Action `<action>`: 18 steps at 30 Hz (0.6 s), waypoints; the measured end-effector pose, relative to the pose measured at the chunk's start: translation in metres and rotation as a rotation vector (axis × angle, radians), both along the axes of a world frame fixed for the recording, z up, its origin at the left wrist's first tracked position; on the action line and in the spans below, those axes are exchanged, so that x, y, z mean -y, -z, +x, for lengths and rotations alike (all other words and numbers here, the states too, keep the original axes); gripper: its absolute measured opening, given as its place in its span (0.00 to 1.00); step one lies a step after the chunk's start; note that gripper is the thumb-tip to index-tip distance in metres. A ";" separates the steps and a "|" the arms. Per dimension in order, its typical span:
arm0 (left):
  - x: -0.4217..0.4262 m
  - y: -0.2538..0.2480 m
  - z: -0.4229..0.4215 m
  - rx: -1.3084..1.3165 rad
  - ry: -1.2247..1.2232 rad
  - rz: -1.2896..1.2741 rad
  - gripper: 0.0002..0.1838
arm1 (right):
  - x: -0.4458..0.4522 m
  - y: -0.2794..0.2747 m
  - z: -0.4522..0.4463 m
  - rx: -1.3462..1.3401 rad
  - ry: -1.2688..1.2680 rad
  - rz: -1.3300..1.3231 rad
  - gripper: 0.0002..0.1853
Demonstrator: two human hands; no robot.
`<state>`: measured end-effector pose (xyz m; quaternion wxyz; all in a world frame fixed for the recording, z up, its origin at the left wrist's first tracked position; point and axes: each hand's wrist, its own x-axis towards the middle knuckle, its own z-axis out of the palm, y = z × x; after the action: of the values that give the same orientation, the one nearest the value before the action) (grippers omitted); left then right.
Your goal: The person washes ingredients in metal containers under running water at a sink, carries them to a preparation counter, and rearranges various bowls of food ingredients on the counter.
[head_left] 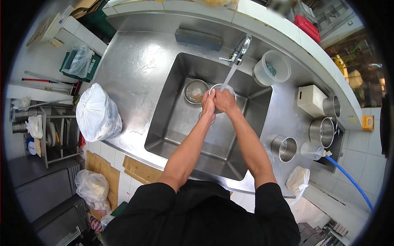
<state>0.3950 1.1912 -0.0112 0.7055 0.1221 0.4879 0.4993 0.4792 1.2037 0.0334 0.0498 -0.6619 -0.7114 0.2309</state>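
Note:
Over the steel sink (176, 133), my left hand (208, 104) is closed on the near left rim of a round metal bowl (231, 88). My right hand (223, 101) reaches into that bowl with its fingers curled; whatever they hold is hidden. Water runs from the faucet (242, 51) into the bowl, beside my right hand. To the left, on the sink floor, a round metal strainer-like dish (195, 91) holds brownish bits. Another round rim (212, 119) shows partly beneath my hands.
A translucent bucket (281, 69) stands at the sink's back right corner. Steel pots (284, 148) and a white box (312, 100) are on the right counter, near a blue hose (349, 176). A full white plastic bag (98, 112) sits at left. A grey block (198, 39) lies behind the sink.

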 end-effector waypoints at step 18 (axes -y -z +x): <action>0.009 0.025 0.012 -0.261 0.079 0.050 0.32 | 0.017 0.056 0.009 -0.184 0.275 -0.141 0.23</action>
<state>0.4073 1.1818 -0.0357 0.6519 0.2228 0.5578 0.4629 0.4885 1.1869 -0.0222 0.0993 -0.7310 -0.5886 0.3307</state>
